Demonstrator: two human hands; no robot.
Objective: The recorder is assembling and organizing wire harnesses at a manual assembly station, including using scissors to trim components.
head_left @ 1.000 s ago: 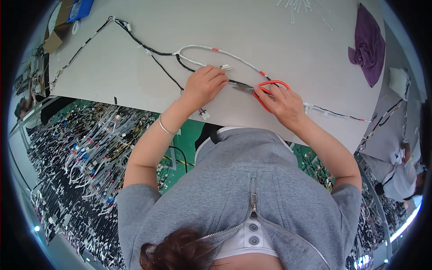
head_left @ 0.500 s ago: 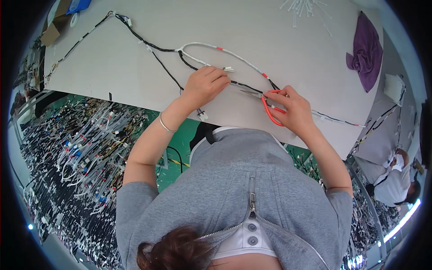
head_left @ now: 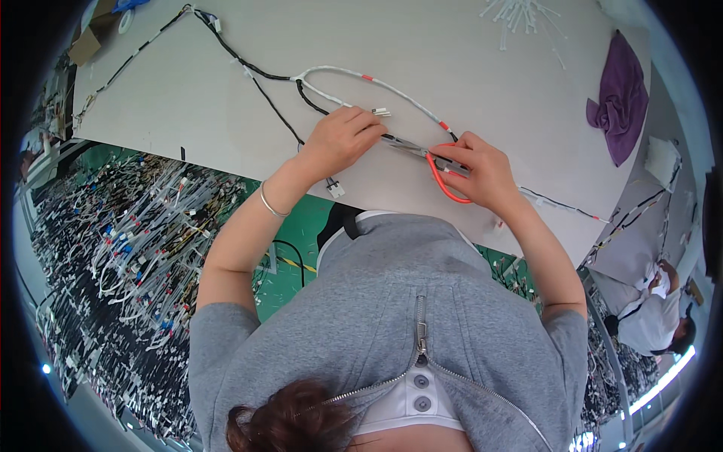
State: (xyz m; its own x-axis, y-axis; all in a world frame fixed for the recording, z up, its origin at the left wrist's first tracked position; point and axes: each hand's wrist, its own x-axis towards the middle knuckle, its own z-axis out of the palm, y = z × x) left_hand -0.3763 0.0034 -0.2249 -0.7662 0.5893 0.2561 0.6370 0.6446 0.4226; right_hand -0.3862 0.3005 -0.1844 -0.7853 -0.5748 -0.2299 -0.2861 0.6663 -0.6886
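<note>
A long wiring harness [head_left: 263,73], wrapped in black with a white branch [head_left: 399,90] banded in red, runs across the table. My left hand [head_left: 346,140] is closed on its black branch, thumb and fingers pinched together. A white connector [head_left: 381,112] shows just beyond those fingertips. In my right hand [head_left: 486,172] is a pair of red-handled scissors [head_left: 446,190]. Their metal blades [head_left: 407,147] lie along the branch, tips close to my left fingers. I cannot tell whether the blades touch the wire. Another white connector [head_left: 335,190] hangs at the table edge below my left wrist.
White cable ties [head_left: 521,13] lie at the far side of the pale table [head_left: 452,45], with a purple cloth [head_left: 621,98] to the right. A cardboard box [head_left: 85,47] is at far left. Heaped wire harnesses [head_left: 120,256] fill the lower left. Another person [head_left: 651,320] sits at right.
My right hand has brought the scissors a little to the left, so the blade tips are now nearer my left fingers. My left hand keeps its pinch on the branch.
</note>
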